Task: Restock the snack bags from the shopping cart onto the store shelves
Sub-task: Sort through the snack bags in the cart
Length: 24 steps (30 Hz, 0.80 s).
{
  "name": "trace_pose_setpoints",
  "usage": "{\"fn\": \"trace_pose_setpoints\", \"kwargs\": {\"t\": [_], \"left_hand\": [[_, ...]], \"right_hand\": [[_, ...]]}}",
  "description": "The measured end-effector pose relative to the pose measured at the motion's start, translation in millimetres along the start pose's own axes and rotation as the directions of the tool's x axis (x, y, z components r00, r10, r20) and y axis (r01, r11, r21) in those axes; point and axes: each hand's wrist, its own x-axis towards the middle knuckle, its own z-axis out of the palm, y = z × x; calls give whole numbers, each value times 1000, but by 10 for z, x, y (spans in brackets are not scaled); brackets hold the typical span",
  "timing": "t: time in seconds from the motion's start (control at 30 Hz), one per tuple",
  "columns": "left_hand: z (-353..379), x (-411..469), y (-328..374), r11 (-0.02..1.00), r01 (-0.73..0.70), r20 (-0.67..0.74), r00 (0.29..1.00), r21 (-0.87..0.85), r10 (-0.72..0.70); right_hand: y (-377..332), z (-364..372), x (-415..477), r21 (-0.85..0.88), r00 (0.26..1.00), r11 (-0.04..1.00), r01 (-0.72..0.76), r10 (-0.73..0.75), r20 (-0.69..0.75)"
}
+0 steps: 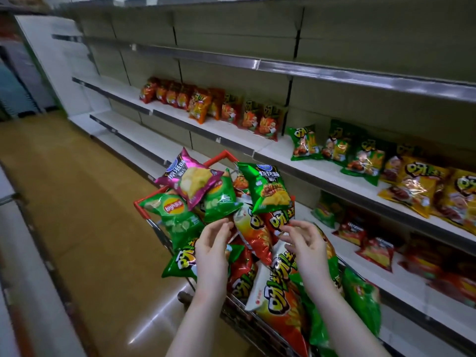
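A shopping cart with red corners [140, 204] stands in front of me, heaped with snack bags: a green Lay's bag [172, 210], a pink chip bag [189, 177], a green chip bag [268, 188] and several red and green bags. Both hands hover over the pile. My left hand [212, 244] is above a green bag [180, 261], fingers loosely bent, holding nothing. My right hand [304, 243] is over an orange-red bag [253, 234], fingers spread and relaxed, also holding nothing.
Store shelves [275, 148] run along the right. The middle shelf carries red bags [198, 105], green bags [334, 145] and yellow bags [417, 186]. The shelf below holds red bags [376, 249]. The upper shelves [252, 63] are bare. A tan floor aisle [77, 202] lies to the left.
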Motion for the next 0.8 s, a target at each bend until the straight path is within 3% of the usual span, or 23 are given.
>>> {"fn": "trace_pose_setpoints", "kwargs": {"t": [0.37, 0.63, 0.8], "left_hand": [[450, 634, -136, 996, 11, 19, 1000, 88, -13], [788, 935, -352, 992, 56, -43, 998, 115, -52], [1091, 1131, -422, 987, 54, 72, 995, 149, -65]], "right_hand": [[210, -317, 669, 53, 993, 998, -33, 39, -113], [414, -688, 869, 60, 979, 996, -68, 78, -186], [476, -746, 923, 54, 962, 996, -68, 80, -261]]}}
